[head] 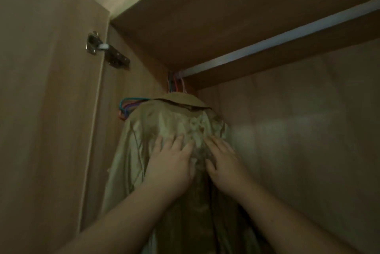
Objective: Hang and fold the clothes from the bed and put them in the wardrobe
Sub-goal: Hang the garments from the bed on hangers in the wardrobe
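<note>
Head view: two bare hands lie flat on one khaki shirt hanging inside a wooden wardrobe.

The one shirt (148,130) hangs at the far left end of the single pale rail (277,42) in the wardrobe (308,130), collar up. The left hand (172,163) and right hand (224,163) rest side by side on its upper part, fingers (178,140) straight and spread, gripping nothing. Coloured hangers (127,107) bunch behind the shirt, too tightly packed to count. At near left, one open door (41,109) carries one metal hinge (104,50).
</note>
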